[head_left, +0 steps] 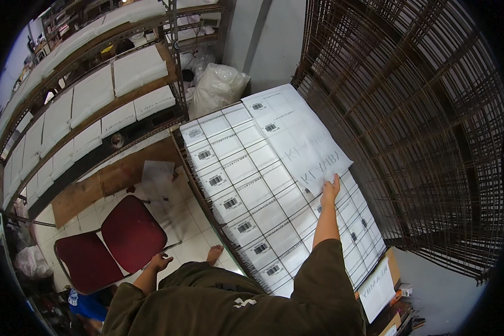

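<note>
My right hand reaches out over a wide wire rack, its fingers closed on the near edge of a white sheet. The sheet looks thin and slightly translucent, with faint large lettering and a few barcodes. It lies over the far part of the rack. Beneath and beside it, rows of white printed panels with barcodes show under the thin wire grid. My left hand hangs low beside the red chair, its fingers loosely bent and apart, holding nothing.
Wire racks stand tilted upright on the right. Shelves with stacked white paper fill the left, and a stuffed plastic bag sits at the far end. A white paper on cardboard lies at lower right. Someone's blue clothing shows at lower left.
</note>
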### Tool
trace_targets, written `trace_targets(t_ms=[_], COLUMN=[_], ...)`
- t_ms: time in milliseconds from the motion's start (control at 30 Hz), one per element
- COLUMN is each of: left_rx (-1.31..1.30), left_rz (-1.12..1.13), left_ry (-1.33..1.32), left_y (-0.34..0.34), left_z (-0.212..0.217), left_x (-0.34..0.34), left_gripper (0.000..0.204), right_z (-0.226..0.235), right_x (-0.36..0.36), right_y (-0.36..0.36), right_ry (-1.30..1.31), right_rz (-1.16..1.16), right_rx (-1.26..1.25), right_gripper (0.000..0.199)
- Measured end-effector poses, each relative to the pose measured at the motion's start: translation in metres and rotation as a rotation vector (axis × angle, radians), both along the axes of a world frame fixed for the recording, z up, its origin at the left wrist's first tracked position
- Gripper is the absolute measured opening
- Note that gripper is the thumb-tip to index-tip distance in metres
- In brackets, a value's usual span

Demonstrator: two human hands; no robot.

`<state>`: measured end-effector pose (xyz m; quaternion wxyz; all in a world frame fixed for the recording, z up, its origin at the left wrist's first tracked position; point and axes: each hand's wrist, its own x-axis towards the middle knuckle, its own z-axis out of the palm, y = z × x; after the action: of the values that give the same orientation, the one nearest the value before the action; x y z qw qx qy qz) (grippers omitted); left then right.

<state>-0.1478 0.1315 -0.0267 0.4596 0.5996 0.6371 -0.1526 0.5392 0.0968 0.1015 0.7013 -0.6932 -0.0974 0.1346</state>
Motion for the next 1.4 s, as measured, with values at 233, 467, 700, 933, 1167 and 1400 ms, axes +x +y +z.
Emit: trace_targets(t_ms=[233, 467, 700, 933, 1167, 1400], left_rx=[0.049, 0.062, 0.034, 0.0, -0.192, -0.317], left_rz=[0.007, -0.025, 0.002, -0.039, -0.036, -0.324], left_ry=[-0.043, -0.031, 0.004, -0.028, -0.267, -0.491], left_y=[0.0, -0.005, -0.003, -0.01, 0.0, -0.001], left_z=[-0.009, -0.017, 0.019, -0.041, -0.1, -0.098], left_x=[-0.005, -0.013, 0.002, -0.031, -0.042, 0.025], left_gripper=[0.058, 0.058, 0.057, 0.059, 0.041, 0.044], right_z=[0.0, 0.01, -0.001, -0.001, 0.05, 0.072], right_x=[0.006, -0.003, 0.011, 0.003, -0.094, -0.182], right_y=[0.0, 0.006, 0.004, -0.005, -0.144, -0.407], right_ry=[0.017, 0.046, -0.073, -0.155, -0.395, -0.37], right_rz=[0.003, 0.037, 0.065, -0.12, -0.105, -0.622], right_rx=[0.008, -0.01, -0.092, -0.19, -0.28, -0.33], right_gripper=[0.063, 0.065, 0.066, 0.059, 0.047, 0.03])
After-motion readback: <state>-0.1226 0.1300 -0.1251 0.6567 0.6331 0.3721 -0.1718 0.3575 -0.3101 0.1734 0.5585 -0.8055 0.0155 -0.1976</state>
